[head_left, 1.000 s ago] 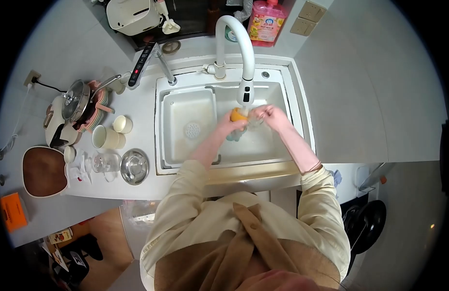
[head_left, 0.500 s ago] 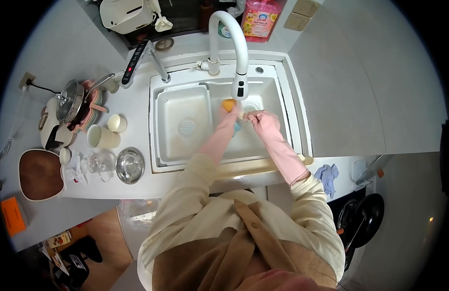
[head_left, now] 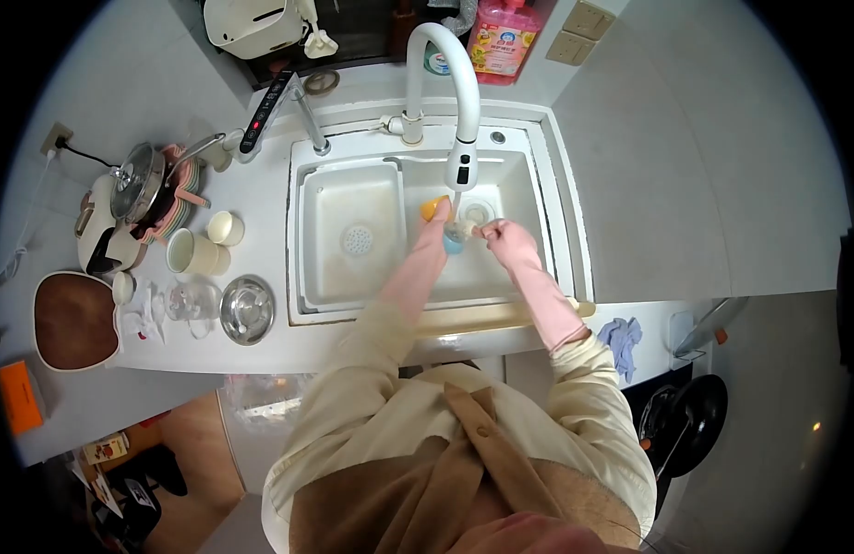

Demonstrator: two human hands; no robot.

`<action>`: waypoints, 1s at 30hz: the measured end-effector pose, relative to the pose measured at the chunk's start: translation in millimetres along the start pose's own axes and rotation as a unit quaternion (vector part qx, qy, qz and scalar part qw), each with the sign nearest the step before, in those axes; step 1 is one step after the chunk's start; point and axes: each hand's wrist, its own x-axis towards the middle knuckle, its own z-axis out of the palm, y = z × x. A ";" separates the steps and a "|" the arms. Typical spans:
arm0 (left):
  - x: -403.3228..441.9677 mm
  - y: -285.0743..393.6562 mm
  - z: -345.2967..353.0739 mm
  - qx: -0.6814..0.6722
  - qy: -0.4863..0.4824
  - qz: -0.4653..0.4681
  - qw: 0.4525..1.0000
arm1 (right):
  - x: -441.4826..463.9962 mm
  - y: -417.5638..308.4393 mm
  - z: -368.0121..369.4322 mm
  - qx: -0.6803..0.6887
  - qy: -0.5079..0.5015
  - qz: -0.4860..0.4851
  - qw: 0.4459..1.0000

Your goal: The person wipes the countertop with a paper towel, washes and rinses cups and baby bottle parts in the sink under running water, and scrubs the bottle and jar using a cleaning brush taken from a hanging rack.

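Both my hands wear pink rubber gloves and are over the right basin of the white sink (head_left: 489,288). My left hand (head_left: 433,238) is closed around a small rounded orange item (head_left: 434,208) under the faucet. A light blue piece (head_left: 455,244) shows beside the same hand; I cannot tell if it belongs to the orange item. My right hand (head_left: 510,244) is closed, its fingertips pinching a small whitish thing (head_left: 466,228) close to the left hand. From the white faucet (head_left: 463,166) a thin stream of water falls near the left fingers.
Left of the sink stand cream cups (head_left: 194,254), a steel bowl (head_left: 247,310), a clear pitcher (head_left: 191,301) and a lidded pan (head_left: 139,183). A pink soap bottle (head_left: 503,46) is behind the faucet. A blue-grey cloth (head_left: 621,343) lies at right.
The light blue piece shows more fully beside my left hand. My right hand has shifted slightly down and right, and the whole view has moved a little.
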 end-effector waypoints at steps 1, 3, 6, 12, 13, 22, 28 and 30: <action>-5.0 6.7 0.9 -0.045 0.020 -0.035 0.998 | -1.3 10.0 2.4 0.095 -0.026 0.052 0.994; -2.2 9.6 -10.4 -0.115 0.003 -0.098 0.989 | -2.8 12.8 5.3 0.216 -0.077 0.149 0.962; -2.5 -5.1 -17.7 -0.143 -0.015 -0.136 0.980 | -9.6 -5.8 16.8 0.296 -0.131 0.257 0.910; -37.2 -13.3 -0.6 -0.096 0.064 0.034 0.993 | -7.6 -10.3 37.8 0.453 -0.179 0.286 0.825; -34.9 -11.3 -9.0 -0.039 0.029 0.066 0.997 | -13.3 -17.3 31.1 0.493 -0.181 0.284 0.802; -63.2 58.9 -53.2 0.852 0.006 0.303 0.428 | 21.3 95.3 18.1 0.197 -0.239 0.065 0.949; -23.1 34.7 -84.7 0.842 -0.032 0.287 0.456 | 31.0 79.6 7.8 0.029 -0.198 0.137 0.970; -40.7 33.4 -96.8 0.810 -0.108 0.289 0.499 | 21.7 78.2 10.5 0.111 -0.231 0.105 0.961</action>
